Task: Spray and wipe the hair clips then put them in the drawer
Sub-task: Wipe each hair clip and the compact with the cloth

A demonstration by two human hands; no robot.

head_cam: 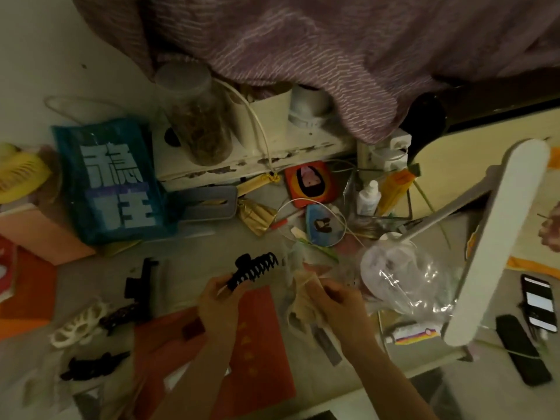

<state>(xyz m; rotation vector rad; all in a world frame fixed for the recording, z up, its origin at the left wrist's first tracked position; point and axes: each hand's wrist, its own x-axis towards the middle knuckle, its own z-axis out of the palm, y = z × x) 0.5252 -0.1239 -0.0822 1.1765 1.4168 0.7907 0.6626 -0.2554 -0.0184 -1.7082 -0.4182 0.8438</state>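
Two hands: left hand (222,301) grips toothed black claw clip (254,269); right hand (335,301) crumpled cloth (303,301).

Black claw clip (254,270) held up; others (79,324) lie leftward.

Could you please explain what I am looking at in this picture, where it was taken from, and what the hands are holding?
There is no machine here: a person wears a wide-angle camera on the head, looking down at their own two hands over a cluttered table. That is why both forearms come in from the bottom edge.

The left hand holds a black claw clip. The right hand holds a beige cloth, close beside the clip, apparently for wiping it.

Lying to the left are more clips: a white clip, a dark clip nearer the camera, and a black clip. Farther back stand a blue bag and a jar. A phone lies at the right.
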